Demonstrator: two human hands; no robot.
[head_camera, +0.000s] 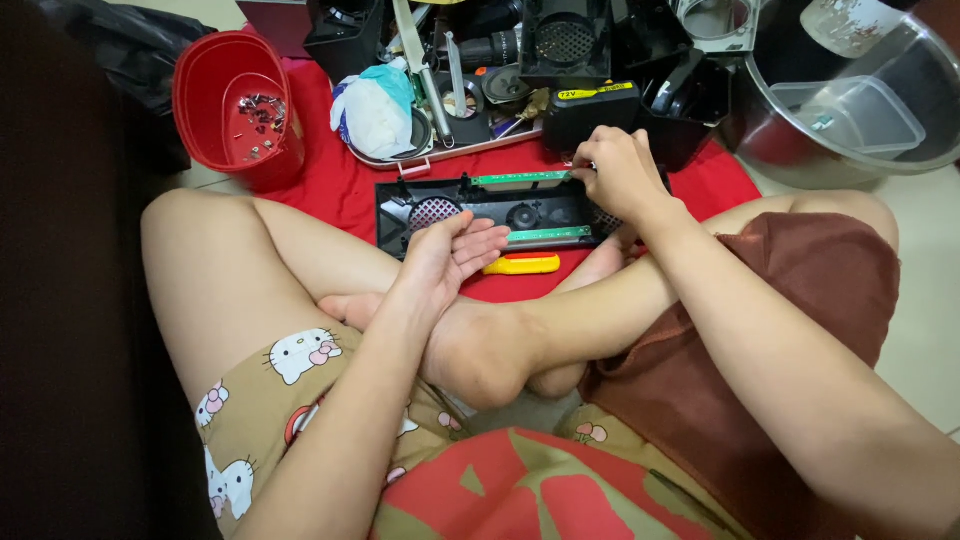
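Red cloth (345, 190) over pale floor tile, parts heaped along the frame's top. Right hand (618, 172), fingertips pinched on a green circuit strip (520, 178), centre frame, at the black speaker panel (480, 213)'s upper edge. Left hand (450, 255) flat, fingers together, steadying the panel's lower edge. Yellow screwdriver (522, 264) just below; red bin (238, 105) upper left.

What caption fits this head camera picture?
Right hand pinches a green strip on a black plastic panel; left hand steadies it.
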